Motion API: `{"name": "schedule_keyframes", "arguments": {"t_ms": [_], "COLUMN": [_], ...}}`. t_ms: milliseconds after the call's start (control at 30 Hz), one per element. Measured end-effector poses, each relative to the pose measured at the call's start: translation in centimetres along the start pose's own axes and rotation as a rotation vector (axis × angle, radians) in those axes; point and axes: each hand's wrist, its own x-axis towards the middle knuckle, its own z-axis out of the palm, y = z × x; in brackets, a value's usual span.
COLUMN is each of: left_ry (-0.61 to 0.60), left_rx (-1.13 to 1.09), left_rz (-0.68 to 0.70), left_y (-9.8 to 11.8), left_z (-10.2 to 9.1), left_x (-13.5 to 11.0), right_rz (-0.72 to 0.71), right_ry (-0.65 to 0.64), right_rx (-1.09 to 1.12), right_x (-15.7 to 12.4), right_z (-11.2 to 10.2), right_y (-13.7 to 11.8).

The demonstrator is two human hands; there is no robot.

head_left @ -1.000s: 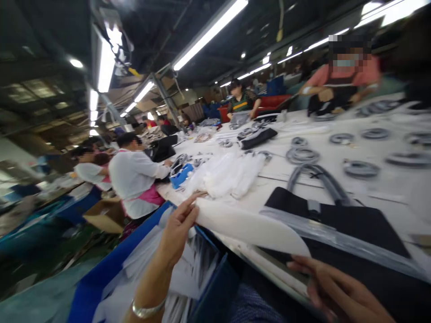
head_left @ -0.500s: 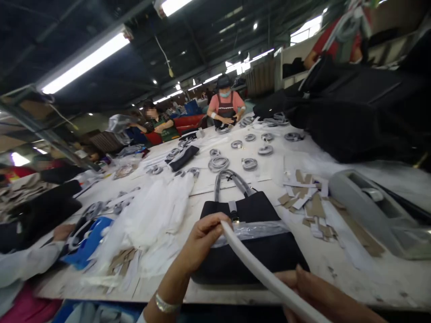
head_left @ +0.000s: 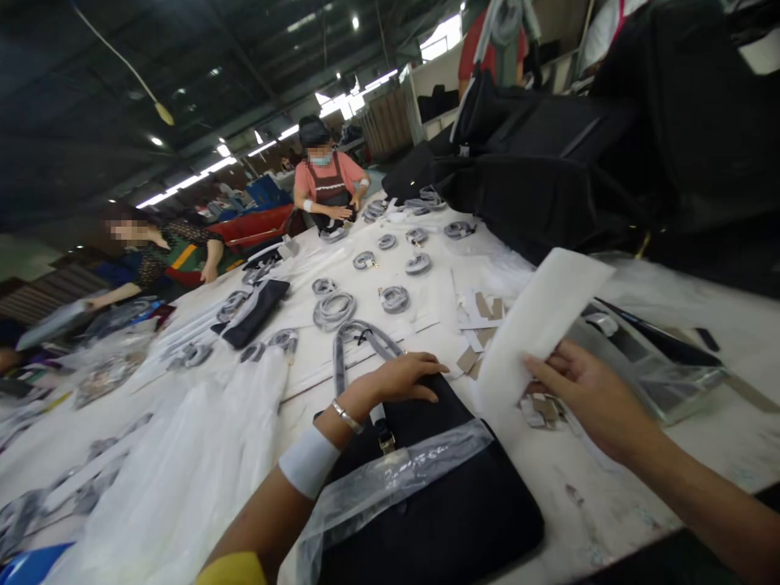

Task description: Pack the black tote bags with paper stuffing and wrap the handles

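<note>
A black handbag (head_left: 444,520) with grey handles (head_left: 350,341) lies on the white table (head_left: 609,487) in front of me, a clear plastic strip (head_left: 390,483) across it. My left hand (head_left: 399,378) rests flat on the bag's top edge near the handles, fingers stretched out. My right hand (head_left: 588,394) pinches a white foam sheet (head_left: 539,321) by its lower end and holds it up to the right of the bag.
A pile of white bags (head_left: 201,455) lies at left, a grey tape dispenser (head_left: 646,357) at right. Coiled grey straps (head_left: 334,309) and paper scraps (head_left: 484,317) dot the table. Black bags (head_left: 548,187) are heaped at back right. Two people (head_left: 329,183) work opposite.
My left hand let go of the white sheet and came down onto the bag. My right hand carried the sheet off to the right. The view swung right.
</note>
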Motion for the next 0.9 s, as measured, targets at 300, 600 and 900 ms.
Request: {"name": "schedule_keyframes", "arguments": {"t_ms": [300, 600, 900], "left_ry": [0.113, 0.452, 0.597], "left_rx": [-0.175, -0.287, -0.344], "left_rz": [0.081, 0.015, -0.004], "left_y": [1.2, 2.4, 2.5], "left_z": [-1.1, 0.6, 1.9], "left_x": [-1.0, -3.2, -3.0], "right_rz": [-0.138, -0.124, -0.095], "right_ry": [-0.044, -0.226, -0.788], "right_rx": [-0.161, -0.268, -1.067], "right_x": [4.4, 3.6, 2.7], "right_z": [4.3, 5.5, 5.3], "right_y": [1.6, 1.2, -2.5]}}
